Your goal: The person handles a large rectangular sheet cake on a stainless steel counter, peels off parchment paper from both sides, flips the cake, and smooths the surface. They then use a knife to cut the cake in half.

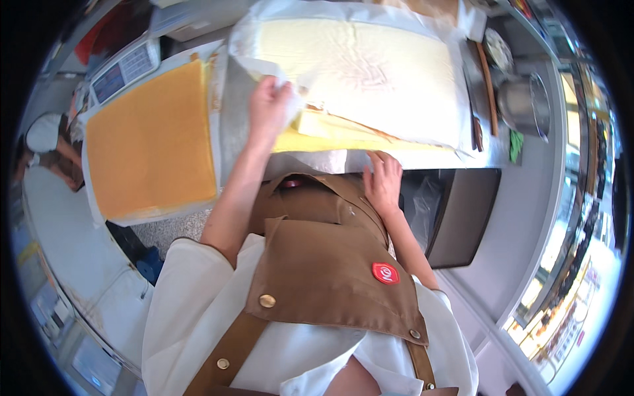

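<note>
My left hand (270,101) pinches the lifted corner of a white baking paper (262,67). The paper is peeled back at the near left of a large pale sheet cake (396,64), whose top looks wrinkled in the middle. A yellow strip of cake (327,138) shows along the near edge, with a thin brown line above it. My right hand (384,180) rests at the front edge of the metal worktop (346,162), thumb apart from the fingers, with nothing seen in it. A second sheet cake (153,143), orange-brown on top, lies on paper to the left.
At the right lie a long knife (477,133) and a wooden stick (488,89). A steel pot (522,106) and a green cloth (515,145) are beyond them. A digital scale (121,72) stands at the back left. Another person (49,138) is at the far left.
</note>
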Action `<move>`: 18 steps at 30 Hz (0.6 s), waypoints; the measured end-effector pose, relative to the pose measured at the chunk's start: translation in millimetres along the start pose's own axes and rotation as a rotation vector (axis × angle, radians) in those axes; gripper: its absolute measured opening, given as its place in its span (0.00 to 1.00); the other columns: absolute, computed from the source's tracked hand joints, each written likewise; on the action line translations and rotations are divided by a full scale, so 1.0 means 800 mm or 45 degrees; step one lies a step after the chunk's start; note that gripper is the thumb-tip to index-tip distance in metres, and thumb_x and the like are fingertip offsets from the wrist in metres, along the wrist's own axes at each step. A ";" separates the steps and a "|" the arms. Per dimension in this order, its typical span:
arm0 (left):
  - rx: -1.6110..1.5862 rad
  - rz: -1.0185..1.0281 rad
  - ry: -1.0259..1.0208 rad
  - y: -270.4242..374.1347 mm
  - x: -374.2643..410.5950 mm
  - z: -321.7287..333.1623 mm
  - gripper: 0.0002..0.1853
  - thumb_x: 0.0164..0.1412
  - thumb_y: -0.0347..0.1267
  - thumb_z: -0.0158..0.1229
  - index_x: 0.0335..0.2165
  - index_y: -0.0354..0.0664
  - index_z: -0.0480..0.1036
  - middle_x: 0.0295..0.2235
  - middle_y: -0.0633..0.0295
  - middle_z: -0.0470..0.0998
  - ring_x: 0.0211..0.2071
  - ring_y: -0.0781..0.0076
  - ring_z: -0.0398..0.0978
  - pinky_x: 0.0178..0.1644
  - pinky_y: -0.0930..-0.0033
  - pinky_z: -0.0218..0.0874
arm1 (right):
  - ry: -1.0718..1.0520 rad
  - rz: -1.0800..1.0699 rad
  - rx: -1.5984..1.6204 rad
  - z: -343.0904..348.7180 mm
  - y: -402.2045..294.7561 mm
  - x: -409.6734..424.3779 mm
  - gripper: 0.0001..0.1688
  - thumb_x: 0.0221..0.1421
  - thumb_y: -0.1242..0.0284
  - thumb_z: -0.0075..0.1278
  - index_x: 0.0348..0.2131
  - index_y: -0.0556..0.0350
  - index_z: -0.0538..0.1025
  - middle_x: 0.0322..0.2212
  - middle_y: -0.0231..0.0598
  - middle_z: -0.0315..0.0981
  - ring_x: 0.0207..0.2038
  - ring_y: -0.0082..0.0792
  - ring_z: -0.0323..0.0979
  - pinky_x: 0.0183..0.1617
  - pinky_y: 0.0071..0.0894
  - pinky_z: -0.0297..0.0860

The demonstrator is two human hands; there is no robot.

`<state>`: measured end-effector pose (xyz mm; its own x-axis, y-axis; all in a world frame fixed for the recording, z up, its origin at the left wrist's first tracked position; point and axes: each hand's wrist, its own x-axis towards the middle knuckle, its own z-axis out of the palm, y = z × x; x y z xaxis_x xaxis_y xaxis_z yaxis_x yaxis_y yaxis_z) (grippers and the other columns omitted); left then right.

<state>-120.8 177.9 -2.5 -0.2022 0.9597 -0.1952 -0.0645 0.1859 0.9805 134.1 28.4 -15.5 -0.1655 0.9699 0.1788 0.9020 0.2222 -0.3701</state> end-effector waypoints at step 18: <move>1.006 0.498 -0.403 -0.027 -0.037 0.055 0.08 0.59 0.26 0.46 0.34 0.33 0.70 0.26 0.48 0.75 0.30 0.47 0.75 0.32 0.49 0.65 | -0.367 0.252 0.581 0.052 -0.093 0.308 0.35 0.52 0.55 0.54 0.49 0.66 0.70 0.36 0.55 0.76 0.39 0.50 0.76 0.42 0.41 0.70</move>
<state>-70.6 154.9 -16.6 0.2135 0.9755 0.0537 0.6582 -0.1842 0.7300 9.7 254.9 18.2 -0.1703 0.9713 -0.1659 0.6741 -0.0080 -0.7386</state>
